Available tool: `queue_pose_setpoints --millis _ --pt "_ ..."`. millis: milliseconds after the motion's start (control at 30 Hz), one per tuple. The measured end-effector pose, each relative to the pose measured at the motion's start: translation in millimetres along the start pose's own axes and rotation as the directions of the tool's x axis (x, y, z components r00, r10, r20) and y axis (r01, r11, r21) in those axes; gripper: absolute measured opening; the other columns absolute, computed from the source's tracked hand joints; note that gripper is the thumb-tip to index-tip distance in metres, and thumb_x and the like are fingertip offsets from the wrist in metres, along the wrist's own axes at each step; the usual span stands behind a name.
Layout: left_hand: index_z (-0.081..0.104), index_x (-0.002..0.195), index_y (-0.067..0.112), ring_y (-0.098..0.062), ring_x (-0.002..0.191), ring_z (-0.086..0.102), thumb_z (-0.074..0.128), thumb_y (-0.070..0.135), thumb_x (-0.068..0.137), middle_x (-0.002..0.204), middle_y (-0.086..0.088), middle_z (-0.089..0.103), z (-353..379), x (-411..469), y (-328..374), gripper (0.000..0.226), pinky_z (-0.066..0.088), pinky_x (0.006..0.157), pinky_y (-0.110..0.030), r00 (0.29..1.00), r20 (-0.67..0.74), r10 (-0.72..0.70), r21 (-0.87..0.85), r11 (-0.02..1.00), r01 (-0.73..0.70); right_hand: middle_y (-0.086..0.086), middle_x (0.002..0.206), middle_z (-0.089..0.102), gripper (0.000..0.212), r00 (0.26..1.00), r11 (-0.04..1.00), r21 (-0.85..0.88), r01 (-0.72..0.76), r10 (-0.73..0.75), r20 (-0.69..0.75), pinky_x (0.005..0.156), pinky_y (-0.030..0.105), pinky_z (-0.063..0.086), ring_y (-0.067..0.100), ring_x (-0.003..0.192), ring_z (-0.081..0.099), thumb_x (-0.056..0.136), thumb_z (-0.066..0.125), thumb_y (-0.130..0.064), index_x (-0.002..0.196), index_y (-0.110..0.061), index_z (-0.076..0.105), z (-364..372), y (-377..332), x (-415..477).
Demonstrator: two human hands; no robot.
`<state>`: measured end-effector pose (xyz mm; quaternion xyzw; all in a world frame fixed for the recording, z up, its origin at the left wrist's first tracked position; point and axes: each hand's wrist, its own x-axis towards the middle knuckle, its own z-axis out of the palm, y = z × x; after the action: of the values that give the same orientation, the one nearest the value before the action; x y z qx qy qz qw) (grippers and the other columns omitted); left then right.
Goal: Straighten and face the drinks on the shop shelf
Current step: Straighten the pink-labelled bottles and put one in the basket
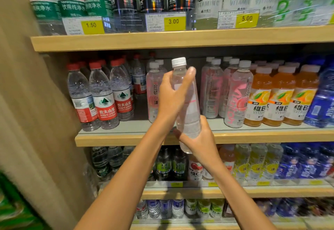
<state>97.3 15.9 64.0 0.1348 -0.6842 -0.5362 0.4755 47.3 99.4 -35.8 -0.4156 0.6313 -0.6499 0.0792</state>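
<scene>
— Where was the bottle (189,117) at that moment?

— Off the shelf, in the air in front of the middle shelf (126,140). It stood nearly upright, its white cap (178,62) leaning a little to the left and its base hanging lower than the shelf's wooden front edge.

— And the hands?

— Both were on it. The left hand (171,96) gripped the upper body, thumb on the left side and fingers wrapped round the right. The right hand (198,137) clasped the lower part, its fingers curled round the bottle just above the base.

— Could you read its label?

— No. I saw only pale panels and a thin pink line through the clear plastic, so I couldn't tell which way the label faced.

— What stood behind it?

— Pink-labelled bottles: one (153,92) just left of the left hand, and a group (236,96) to the right. The held bottle hung in front of the space between them. Further left stood red-capped water bottles (106,101), labels turned at slightly different angles. To the right came orange drinks (278,99), then blue bottles (321,103) at the edge of view.

— And above?

— The upper shelf (162,40) carried larger bottles, with a yellow price tag (174,21) marked 3.00.
</scene>
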Motion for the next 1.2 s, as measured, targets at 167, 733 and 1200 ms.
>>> queue_pose_setpoints --millis 167,733,1200 --pt "0.065 0.1 0.015 0.004 0.079 0.061 0.077 0.033 0.079 0.088 0.009 0.066 10.5 1.7 -3.0 0.03 0.048 0.071 -0.011 0.979 -0.178 0.101 0.028 0.995 -0.097 -0.009 0.114 0.063 0.068 0.999 0.999 0.026 0.038 -0.039 0.031 0.081 0.024 0.052 0.004 0.101 0.062 0.076 0.073 -0.045 0.129 -0.021 0.039 10.4 4.1 -9.6" --pt "0.06 0.091 0.008 -0.021 0.064 0.062 0.083 0.026 0.058 0.083 -0.007 0.063 -17.1 29.2 -8.3 0.044 0.053 0.064 -0.029 0.641 0.764 0.066 -0.574 0.521 0.632 0.017 0.104 0.069 0.08 0.721 0.836 0.392 -0.385 0.008 0.692 0.085 0.04 0.053 0.031 0.094 0.068 0.059 0.086 -0.044 0.12 -0.003 0.053 -17.0 -9.0 19.8" --pt "0.069 0.1 0.015 -0.01 0.086 0.07 0.053 0.035 0.097 0.091 0.0 0.075 -45.8 31.4 -52.5 0.026 0.053 0.073 -0.023 0.979 0.196 -0.065 -0.084 0.993 0.082 -0.022 0.085 0.072 0.042 0.974 0.996 0.084 -0.016 -0.004 0.226 0.07 0.009 0.048 -0.004 0.081 0.067 0.071 0.083 -0.017 0.102 -0.026 0.057 -10.3 11.4 47.5"
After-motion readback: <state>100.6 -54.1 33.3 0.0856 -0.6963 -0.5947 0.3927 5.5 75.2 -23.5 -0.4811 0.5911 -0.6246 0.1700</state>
